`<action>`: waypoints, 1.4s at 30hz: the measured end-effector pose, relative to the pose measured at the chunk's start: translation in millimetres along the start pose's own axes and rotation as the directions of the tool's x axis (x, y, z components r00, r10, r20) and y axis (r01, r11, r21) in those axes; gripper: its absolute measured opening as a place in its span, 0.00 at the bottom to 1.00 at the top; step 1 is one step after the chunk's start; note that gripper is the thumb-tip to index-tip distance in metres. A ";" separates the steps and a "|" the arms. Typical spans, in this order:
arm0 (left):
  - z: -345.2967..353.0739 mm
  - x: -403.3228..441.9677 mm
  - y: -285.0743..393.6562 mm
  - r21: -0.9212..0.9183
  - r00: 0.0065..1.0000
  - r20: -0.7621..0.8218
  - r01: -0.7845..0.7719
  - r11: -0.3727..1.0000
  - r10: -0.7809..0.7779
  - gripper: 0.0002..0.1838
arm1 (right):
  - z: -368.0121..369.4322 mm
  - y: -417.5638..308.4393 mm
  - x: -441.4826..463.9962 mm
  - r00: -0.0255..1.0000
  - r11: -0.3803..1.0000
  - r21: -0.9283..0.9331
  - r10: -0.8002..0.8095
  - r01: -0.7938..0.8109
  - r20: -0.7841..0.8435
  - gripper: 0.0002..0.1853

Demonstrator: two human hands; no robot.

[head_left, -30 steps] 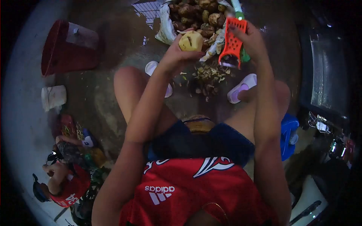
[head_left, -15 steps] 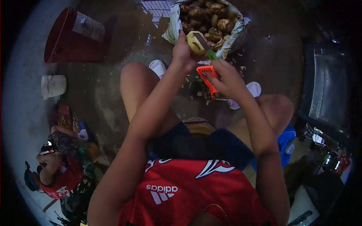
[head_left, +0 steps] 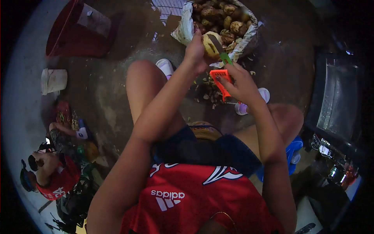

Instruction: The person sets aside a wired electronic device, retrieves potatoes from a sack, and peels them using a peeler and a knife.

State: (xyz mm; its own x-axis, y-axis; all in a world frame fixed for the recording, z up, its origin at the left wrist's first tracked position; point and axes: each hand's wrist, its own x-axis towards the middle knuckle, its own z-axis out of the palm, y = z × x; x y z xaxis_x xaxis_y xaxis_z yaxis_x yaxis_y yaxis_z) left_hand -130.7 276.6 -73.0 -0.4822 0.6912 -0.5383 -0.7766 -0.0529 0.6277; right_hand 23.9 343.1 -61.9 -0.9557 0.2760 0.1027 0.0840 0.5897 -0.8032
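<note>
My left hand grips a mostly peeled, pale yellow potato with a dark slit-like mark. The grey blade of a knife lies across the potato's upper right side. Its green handle runs into my right hand, whose fingers are closed around it. The same hand also holds an orange peeler, with holes along its body, pointing down below the knife. Just beyond the potato stands an open white sack full of brown, unpeeled potatoes.
Peelings litter the wet floor between my feet. To the left are a large red bucket and a small white bucket. Another person in a red shirt sits at lower left. A dark framed object stands at right.
Both hands, with the potato, knife and peeler, appear slightly farther right in view. The blade lies more fully over the potato's face. The camera view has shifted a little.
</note>
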 end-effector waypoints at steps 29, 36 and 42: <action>-3.4 1.2 -1.6 0.046 0.993 0.054 -0.109 0.993 0.106 0.40 | 10.2 -0.9 -1.1 1.000 0.999 0.043 0.000 0.001 -0.028 0.11; -2.1 -5.7 5.8 0.225 0.997 0.033 -0.075 0.972 0.070 0.39 | 1.6 3.2 -1.7 0.998 0.999 0.025 -0.029 0.028 0.050 0.12; 1.1 -5.7 2.4 0.106 0.997 0.038 -0.073 0.992 0.070 0.37 | 20.0 7.2 0.6 1.000 0.995 0.095 -0.012 0.012 -0.003 0.12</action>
State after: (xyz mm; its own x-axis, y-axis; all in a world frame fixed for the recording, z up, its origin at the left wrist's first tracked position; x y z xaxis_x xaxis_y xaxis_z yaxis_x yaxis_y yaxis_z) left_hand -129.5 273.3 -67.8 -0.5196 0.7125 -0.4716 -0.6916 -0.0266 0.7218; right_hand 18.3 332.4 -79.3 -0.9557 0.2713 0.1142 0.0450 0.5179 -0.8542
